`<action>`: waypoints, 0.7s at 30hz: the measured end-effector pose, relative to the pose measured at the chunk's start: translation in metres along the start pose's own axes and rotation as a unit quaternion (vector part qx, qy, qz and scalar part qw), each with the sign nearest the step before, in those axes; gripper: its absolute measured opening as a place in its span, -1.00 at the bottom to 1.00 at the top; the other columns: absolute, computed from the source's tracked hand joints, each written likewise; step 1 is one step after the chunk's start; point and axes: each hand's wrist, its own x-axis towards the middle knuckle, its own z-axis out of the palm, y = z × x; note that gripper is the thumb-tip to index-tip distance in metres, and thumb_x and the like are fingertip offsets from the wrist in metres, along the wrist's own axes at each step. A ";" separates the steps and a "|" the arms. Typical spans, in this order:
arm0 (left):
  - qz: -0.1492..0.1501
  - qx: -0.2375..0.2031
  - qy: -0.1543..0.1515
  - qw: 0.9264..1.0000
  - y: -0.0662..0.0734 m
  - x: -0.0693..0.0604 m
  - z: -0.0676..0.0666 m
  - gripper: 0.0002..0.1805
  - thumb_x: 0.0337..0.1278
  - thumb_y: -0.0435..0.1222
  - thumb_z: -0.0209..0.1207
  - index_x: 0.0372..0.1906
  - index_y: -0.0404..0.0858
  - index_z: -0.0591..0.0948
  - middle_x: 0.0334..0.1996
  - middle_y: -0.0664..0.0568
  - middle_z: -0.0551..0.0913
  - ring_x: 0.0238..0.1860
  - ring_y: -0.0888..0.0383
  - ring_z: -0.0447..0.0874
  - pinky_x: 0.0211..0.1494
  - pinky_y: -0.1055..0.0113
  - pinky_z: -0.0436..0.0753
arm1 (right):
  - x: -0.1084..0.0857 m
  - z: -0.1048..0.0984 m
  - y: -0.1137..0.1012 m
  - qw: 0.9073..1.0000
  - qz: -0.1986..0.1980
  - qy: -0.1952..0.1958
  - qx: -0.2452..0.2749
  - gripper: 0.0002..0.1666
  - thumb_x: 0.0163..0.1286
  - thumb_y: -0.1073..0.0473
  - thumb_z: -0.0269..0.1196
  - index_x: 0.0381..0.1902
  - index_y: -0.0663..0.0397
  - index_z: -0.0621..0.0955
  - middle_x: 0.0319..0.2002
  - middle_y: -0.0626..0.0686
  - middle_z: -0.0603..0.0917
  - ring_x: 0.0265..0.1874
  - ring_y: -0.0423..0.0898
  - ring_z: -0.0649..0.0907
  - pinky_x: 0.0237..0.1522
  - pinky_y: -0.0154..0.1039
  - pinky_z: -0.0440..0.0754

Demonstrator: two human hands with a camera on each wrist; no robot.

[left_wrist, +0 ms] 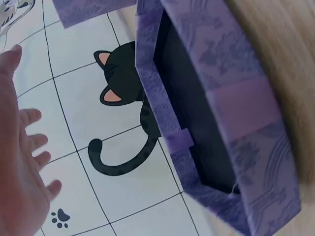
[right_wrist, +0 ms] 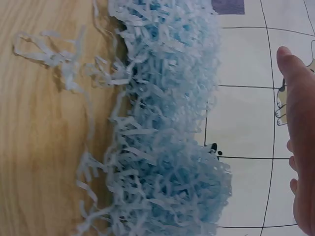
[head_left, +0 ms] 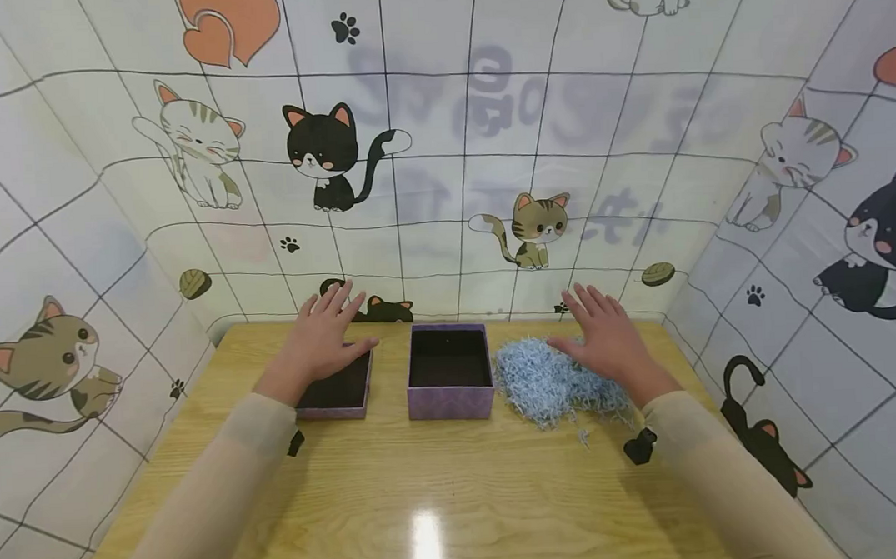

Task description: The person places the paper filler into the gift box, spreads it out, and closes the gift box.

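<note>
My left hand (head_left: 318, 339) hovers over a shallow purple box lid (head_left: 342, 390), its fingers spread and holding nothing. That lid lies on the table with its dark inside facing up, and fills much of the left wrist view. In the middle stands an uncovered purple box (head_left: 451, 403) with a black interior. On the right, my right hand (head_left: 604, 335) is held above a heap of pale blue shredded paper (head_left: 538, 384), fingers extended. The right wrist view shows that hand (right_wrist: 301, 147) apart from the shredded paper (right_wrist: 167, 123).
All of this rests on a wooden table (head_left: 457, 496). A few loose paper strands (head_left: 583, 436) lie in front of the heap. Cloth walls (head_left: 444, 180) printed with cartoon cats and grid lines enclose the table at the back and both sides.
</note>
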 end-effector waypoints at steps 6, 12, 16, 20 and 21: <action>0.047 -0.021 0.023 0.998 0.013 -0.003 0.007 0.04 0.54 0.42 0.07 0.82 -0.10 0.18 0.80 -0.15 0.07 0.78 -0.21 0.00 0.69 -0.38 0.12 | -0.008 0.013 -0.009 0.999 -0.020 0.008 0.023 0.22 0.56 -0.51 0.25 0.82 0.09 0.14 0.77 0.31 0.09 0.74 0.36 0.07 0.66 0.42 0.04; 0.080 -0.090 0.019 0.993 0.022 -0.001 0.020 0.03 0.53 0.39 0.13 0.81 -0.08 0.21 0.79 -0.14 0.10 0.75 -0.22 0.07 0.70 -0.36 0.08 | -0.014 0.023 -0.021 0.995 -0.031 0.008 0.096 0.18 0.55 -0.43 0.32 0.80 0.13 0.21 0.76 0.32 0.12 0.70 0.41 0.14 0.59 0.49 0.16; 0.100 -0.144 0.014 0.985 0.028 0.001 0.030 0.00 0.54 0.34 0.18 0.81 -0.09 0.21 0.79 -0.12 0.10 0.63 -0.26 0.34 0.68 -0.38 0.13 | -0.019 0.030 -0.029 0.986 -0.022 -0.010 0.166 0.17 0.55 -0.38 0.37 0.80 0.11 0.20 0.76 0.31 0.10 0.69 0.44 0.14 0.54 0.56 0.20; 0.112 -0.192 0.008 0.975 0.033 0.003 0.038 0.00 0.53 0.29 0.24 0.81 -0.07 0.20 0.79 -0.11 0.10 0.47 -0.26 0.54 0.63 -0.38 0.26 | -0.022 0.036 -0.036 0.979 -0.023 -0.027 0.201 0.19 0.53 -0.35 0.41 0.81 0.07 0.18 0.77 0.27 0.09 0.70 0.42 0.14 0.53 0.56 0.23; 0.113 -0.206 0.005 0.972 0.034 0.004 0.039 0.00 0.52 0.28 0.26 0.81 -0.06 0.20 0.79 -0.11 0.10 0.49 -0.26 0.52 0.62 -0.38 0.27 | -0.023 0.037 -0.038 0.978 -0.024 -0.031 0.206 0.20 0.52 -0.36 0.42 0.81 0.06 0.18 0.77 0.26 0.10 0.70 0.41 0.14 0.53 0.55 0.23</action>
